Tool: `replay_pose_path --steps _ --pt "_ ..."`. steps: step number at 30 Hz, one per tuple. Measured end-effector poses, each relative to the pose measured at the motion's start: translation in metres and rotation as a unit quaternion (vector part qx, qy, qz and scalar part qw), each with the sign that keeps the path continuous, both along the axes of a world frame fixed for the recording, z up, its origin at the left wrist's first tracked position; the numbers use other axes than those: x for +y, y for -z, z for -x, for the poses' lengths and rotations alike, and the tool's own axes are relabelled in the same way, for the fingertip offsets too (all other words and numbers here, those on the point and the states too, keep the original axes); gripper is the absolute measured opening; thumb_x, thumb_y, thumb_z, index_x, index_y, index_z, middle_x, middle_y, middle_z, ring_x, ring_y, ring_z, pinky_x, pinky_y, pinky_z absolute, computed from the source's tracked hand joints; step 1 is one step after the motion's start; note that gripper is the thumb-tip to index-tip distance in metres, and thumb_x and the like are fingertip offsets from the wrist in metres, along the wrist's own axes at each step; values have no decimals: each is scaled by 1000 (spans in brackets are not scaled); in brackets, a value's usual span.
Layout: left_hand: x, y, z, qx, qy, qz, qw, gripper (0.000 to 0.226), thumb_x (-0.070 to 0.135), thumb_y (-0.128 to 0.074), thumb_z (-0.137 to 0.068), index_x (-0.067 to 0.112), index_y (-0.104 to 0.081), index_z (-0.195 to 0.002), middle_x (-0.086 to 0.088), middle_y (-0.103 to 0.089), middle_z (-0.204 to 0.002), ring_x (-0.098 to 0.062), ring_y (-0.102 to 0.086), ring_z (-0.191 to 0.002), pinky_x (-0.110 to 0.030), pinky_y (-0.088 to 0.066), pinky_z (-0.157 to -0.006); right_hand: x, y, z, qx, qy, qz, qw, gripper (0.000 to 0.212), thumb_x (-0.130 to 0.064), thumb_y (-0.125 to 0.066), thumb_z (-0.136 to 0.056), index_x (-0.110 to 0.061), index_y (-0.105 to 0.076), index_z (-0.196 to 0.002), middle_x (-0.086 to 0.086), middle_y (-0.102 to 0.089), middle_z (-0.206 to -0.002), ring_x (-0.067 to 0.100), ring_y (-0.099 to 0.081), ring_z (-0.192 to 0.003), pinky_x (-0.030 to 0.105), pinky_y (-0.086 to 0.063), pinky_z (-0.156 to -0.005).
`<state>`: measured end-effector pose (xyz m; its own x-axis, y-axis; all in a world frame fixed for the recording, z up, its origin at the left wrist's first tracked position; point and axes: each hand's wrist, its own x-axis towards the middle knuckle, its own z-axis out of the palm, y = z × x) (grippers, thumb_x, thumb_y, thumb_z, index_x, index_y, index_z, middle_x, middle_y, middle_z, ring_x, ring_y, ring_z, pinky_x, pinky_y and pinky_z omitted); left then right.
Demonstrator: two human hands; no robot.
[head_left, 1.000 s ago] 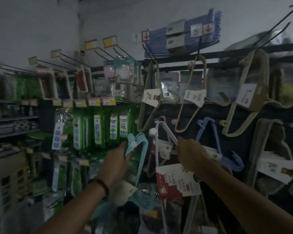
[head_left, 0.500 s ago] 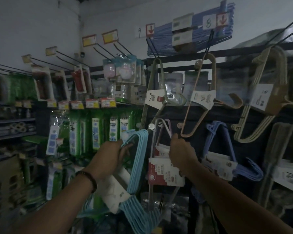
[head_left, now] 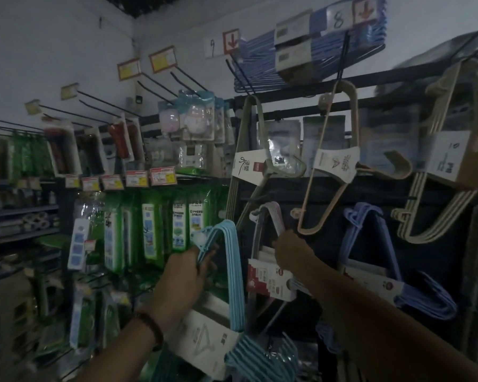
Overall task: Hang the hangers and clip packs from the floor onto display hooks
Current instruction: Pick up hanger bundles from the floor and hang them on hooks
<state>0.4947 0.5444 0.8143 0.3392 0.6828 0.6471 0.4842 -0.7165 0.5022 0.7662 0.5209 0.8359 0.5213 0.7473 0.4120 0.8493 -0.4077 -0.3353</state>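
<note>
My left hand grips the corner of a bundle of light blue hangers with a white card sleeve, held up in front of the green packs. My right hand is closed on a bundle of white and pink hangers with a red and white label; its top corner sits on a white-tipped display hook. To the right, a pack of purple-blue hangers hangs on the dark panel.
Beige and tan hanger packs hang on the upper row, with blue hangers stacked above. Green packs and price tags fill the left display. Several bare black hooks jut out at upper left. Shelves stand at far left.
The light blue bundle has risen in my left hand toward the hook row. The white and pink bundle went up too, and its corner now sits on the hook. The view has tilted upward.
</note>
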Motion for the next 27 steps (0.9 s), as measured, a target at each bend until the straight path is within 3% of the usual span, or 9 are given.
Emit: replay_pose_path --steps 5,8,11,13,16,22,23,25,27 --pt "-3 -8 -17 -16 -5 -20 1000 24 21 -53 -107 26 -65 -87 15 -63 -71 0 -61 -57 -9 -42 -49 -44 -21 22 -132 -30 -62 989 44 -47 -32 -108 -16 -54 -131 14 -63 -119 34 -67 -99 48 -57 -79" --pt "-2 -7 -31 -37 -27 -62 997 39 18 -53 -107 28 -47 -69 7 -51 -61 -4 -49 -51 -16 -32 -43 -84 -18 52 47 -191 -246 949 51 -70 -28 -99 -30 -57 -111 2 -63 -98 21 -68 -77 45 -58 -69" --pt "7 -1 -45 -106 -10 -58 993 32 23 -52 -107 26 -58 -76 5 -63 -67 -10 -61 -58 -26 -47 -52 -115 -5 83 43 -277 -176 944 50 -76 -47 -89 -38 -52 -120 -7 -68 -113 6 -69 -86 35 -60 -71" --pt "11 6 -55 -147 2 -32 989 29 30 -50 -108 22 -65 -84 4 -70 -72 -12 -68 -61 -38 -59 -58 -116 7 91 -93 -221 -105 965 67 -70 -55 -90 -35 -36 -143 -9 -63 -122 15 -67 -103 32 -56 -77" --pt "11 10 -69 -167 38 -16 985 37 45 -45 -107 24 -68 -87 5 -72 -72 -11 -71 -61 -42 -61 -59 -107 17 90 -158 -119 -76 977 69 -52 -48 -102 -23 -16 -156 3 -59 -134 29 -64 -112 35 -48 -75" --pt "-1 -9 -83 -104 114 -25 988 14 38 -57 -106 29 -60 -95 16 -58 -63 7 -61 -60 -9 -38 -51 -97 14 67 -145 -45 -81 985 40 -34 -40 -107 -20 -27 -142 7 -67 -119 29 -70 -96 39 -54 -73" --pt "-1 -9 -82 -87 132 -10 987 6 40 -58 -106 34 -58 -107 20 -62 -73 9 -63 -69 -7 -42 -56 -93 14 63 -150 -41 -79 985 42 -33 -39 -108 -19 -26 -145 7 -68 -118 28 -70 -95 39 -55 -72" --pt "0 0 -80 -77 164 15 983 28 43 -56 -106 41 -47 -132 26 -66 -108 10 -64 -100 -10 -51 -83 -83 12 56 -130 -34 -66 989 50 -31 -38 -109 -13 -21 -152 9 -66 -120 28 -69 -99 38 -52 -74" --pt "0 14 -78 -77 176 15 981 52 37 -51 -108 38 -29 -155 20 -50 -148 4 -51 -129 -26 -45 -111 -69 10 48 -86 -36 -66 994 51 -28 -41 -108 -9 -21 -151 12 -65 -122 30 -68 -104 37 -50 -77"
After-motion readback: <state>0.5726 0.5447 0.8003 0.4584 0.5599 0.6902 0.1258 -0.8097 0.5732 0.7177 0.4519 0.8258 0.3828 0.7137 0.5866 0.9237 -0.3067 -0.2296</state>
